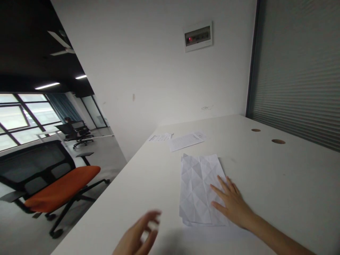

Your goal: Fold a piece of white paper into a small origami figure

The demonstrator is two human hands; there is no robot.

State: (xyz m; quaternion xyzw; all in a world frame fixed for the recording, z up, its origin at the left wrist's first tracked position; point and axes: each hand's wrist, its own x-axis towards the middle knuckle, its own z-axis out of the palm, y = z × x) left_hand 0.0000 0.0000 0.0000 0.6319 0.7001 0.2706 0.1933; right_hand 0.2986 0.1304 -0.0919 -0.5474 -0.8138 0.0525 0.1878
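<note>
A stack of white paper (198, 191), creased all over in a pattern of triangles, lies on the white table (148, 170). Spread across the right side of the paper is my right hand (232, 202), its fingers apart and flat. To the left of the sheets, my left hand (140, 233) hovers over the near part of the table. It is slightly blurred, with its fingers curved, thumb and fingertips apart, and nothing visible between them. The lower edges of the stack do not line up, so more than one layer shows.
Printed sheets (186, 141) lie farther back, near the wall. Two round holes (278, 141) pierce the table at right, beside a blind-covered glass panel (300, 78). At left stands an office chair (63, 187) with an orange seat. A person (68, 121) sits in the distance.
</note>
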